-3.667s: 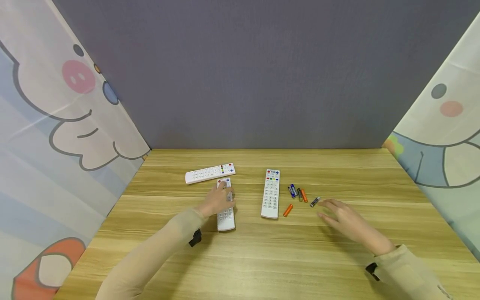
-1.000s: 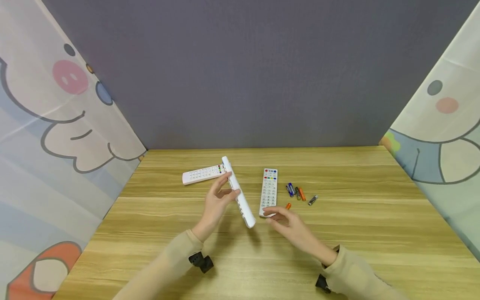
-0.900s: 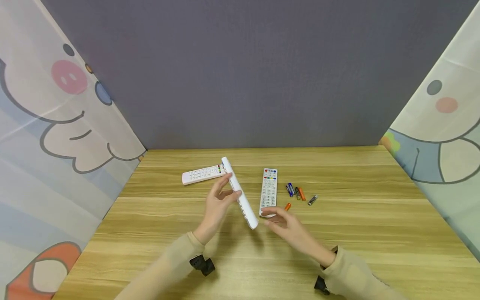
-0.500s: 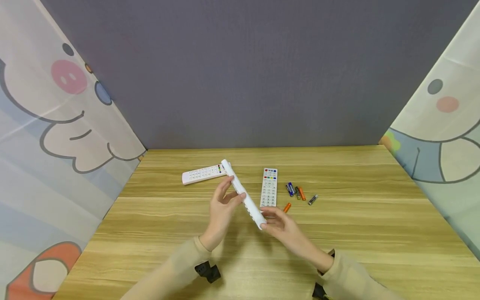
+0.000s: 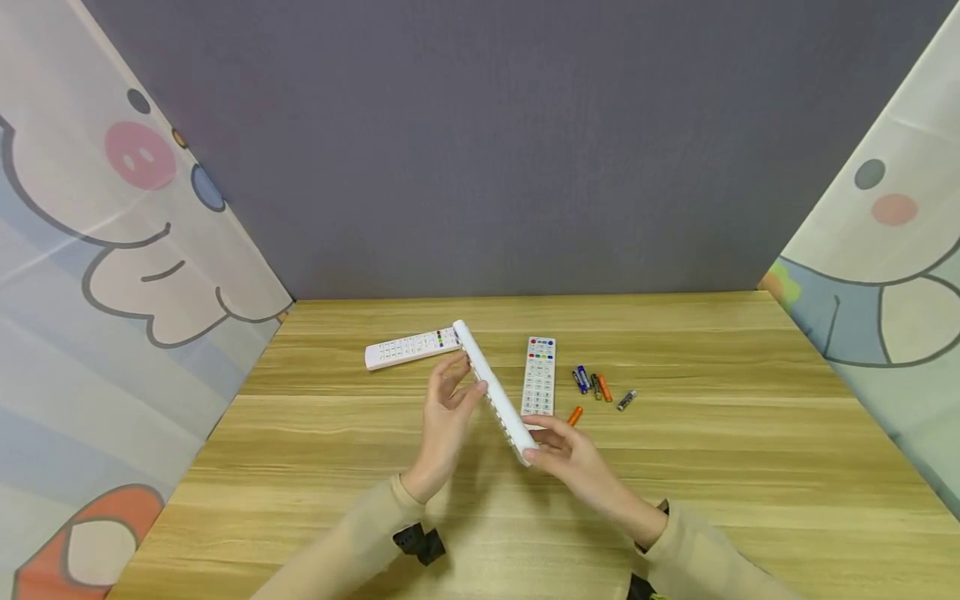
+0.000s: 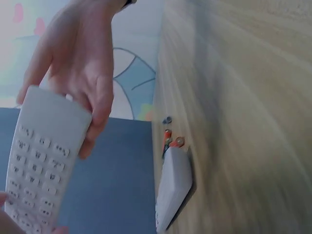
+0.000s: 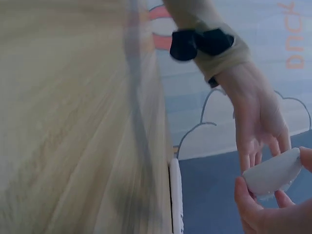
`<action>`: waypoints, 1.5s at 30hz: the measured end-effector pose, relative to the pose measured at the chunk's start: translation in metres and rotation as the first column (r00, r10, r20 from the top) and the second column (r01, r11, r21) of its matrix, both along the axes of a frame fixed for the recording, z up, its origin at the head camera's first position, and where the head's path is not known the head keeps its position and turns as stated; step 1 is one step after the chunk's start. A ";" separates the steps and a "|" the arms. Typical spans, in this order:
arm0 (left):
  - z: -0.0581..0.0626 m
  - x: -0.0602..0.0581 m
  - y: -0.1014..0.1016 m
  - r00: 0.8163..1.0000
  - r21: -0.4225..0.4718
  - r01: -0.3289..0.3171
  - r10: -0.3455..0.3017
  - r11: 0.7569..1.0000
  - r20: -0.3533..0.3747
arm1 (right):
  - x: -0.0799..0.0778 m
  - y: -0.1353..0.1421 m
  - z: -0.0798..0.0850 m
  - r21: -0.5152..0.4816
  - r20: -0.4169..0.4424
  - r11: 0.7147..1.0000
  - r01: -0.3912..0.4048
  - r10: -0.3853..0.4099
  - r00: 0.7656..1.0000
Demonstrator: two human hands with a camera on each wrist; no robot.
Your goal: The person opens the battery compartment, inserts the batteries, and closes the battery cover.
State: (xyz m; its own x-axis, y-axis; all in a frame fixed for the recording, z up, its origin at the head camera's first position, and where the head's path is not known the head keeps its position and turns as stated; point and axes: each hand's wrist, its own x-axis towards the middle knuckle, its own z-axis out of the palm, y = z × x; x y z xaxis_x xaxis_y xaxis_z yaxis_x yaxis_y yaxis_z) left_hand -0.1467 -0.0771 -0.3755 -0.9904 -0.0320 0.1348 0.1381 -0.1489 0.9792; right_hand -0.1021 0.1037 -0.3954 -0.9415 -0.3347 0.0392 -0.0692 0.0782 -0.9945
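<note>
A white remote control [image 5: 495, 392] is held aloft over the table, tipped on its side so its back partly faces up. My left hand [image 5: 446, 417] grips it around the middle, thumb on one side and fingers on the other. At the near end my right hand [image 5: 572, 458] pinches it between thumb and fingers. In the left wrist view the keypad of the remote control [image 6: 41, 161] shows, with the right hand [image 6: 80, 63] at its plain end. The right wrist view shows the rounded end of the remote control [image 7: 273, 173] between the fingers.
One white remote [image 5: 408, 347] lies crosswise at the back left, another [image 5: 538, 375] points away just right of the held one. Several small batteries lie right of it: blue ones [image 5: 581, 380], an orange one [image 5: 575, 416] and a grey one [image 5: 627, 400]. A grey panel [image 5: 480, 150] stands behind.
The left hand has lifted the remote off the table and turned it on its side. My right hand has moved left from beside the batteries and taken hold of the remote's near end.
</note>
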 end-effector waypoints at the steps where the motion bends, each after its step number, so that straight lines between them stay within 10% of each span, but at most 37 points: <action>1: 0.001 -0.001 -0.001 1.000 0.001 -0.007 0.007 1.000 -0.003 | 0.001 0.000 0.000 -0.003 0.005 1.000 -0.003 0.003 1.000; 19: 0.021 -0.007 -0.015 0.996 0.136 -0.027 0.014 0.990 0.093 | 0.006 0.008 0.000 0.186 -0.240 0.974 0.131 -0.084 0.967; 25: 0.029 -0.005 -0.020 0.987 0.204 -0.016 -0.017 0.979 0.160 | 0.005 0.016 0.000 0.323 -0.479 0.915 0.241 -0.061 0.875; 33: 0.031 -0.002 -0.021 0.978 0.240 -0.001 -0.049 0.971 0.203 | 0.001 0.021 -0.008 0.323 -0.745 0.870 0.372 -0.008 0.667; 45: 0.026 0.002 -0.023 0.977 0.238 0.008 -0.059 0.971 0.206 | -0.001 0.022 -0.011 0.360 -0.811 0.836 0.413 0.062 0.582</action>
